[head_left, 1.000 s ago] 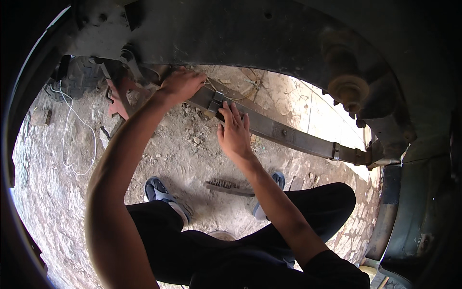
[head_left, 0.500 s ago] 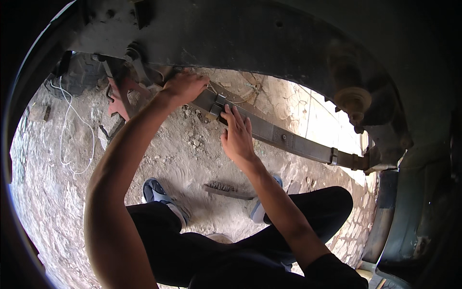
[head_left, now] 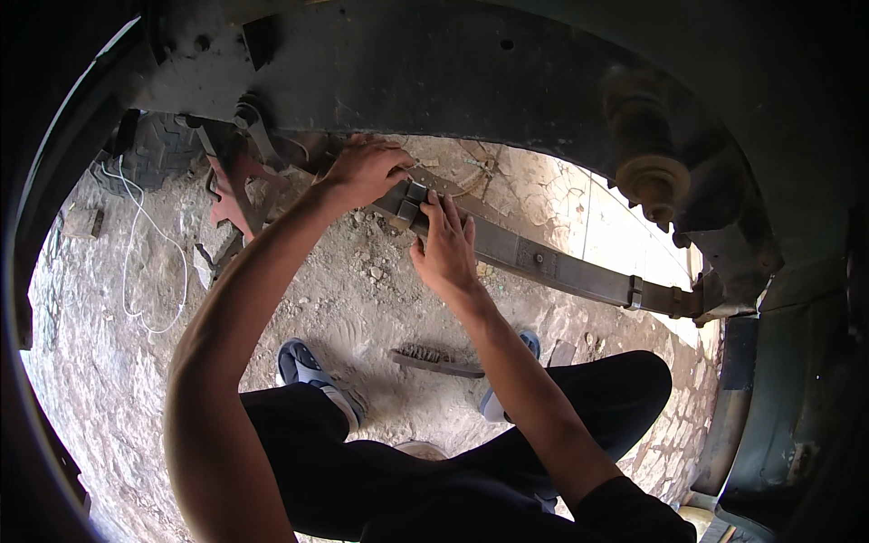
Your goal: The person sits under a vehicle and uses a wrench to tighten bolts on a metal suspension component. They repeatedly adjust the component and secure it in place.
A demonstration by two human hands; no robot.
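Note:
A long, dark leaf spring (head_left: 579, 276) runs slantwise below the truck frame, with a squarish metal clip (head_left: 412, 204) around it. My left hand (head_left: 367, 170) is on the spring just left of the clip, its fingers curled over the metal; their undersides are hidden. Close to the clip's right side, my right hand (head_left: 445, 242) lies against the spring with fingers stretched out and slightly spread.
The dark frame rail (head_left: 407, 81) spans overhead, with a rusty round mount (head_left: 654, 181) at right. A red jack stand (head_left: 237, 195), tire (head_left: 149, 154) and white cord (head_left: 136, 231) are at left. A wire brush (head_left: 434, 362) lies between my feet.
The view has shifted slightly. My left hand has slid a little to the right, closer to the clip. The right hand stays beside the clip with its fingers on the spring.

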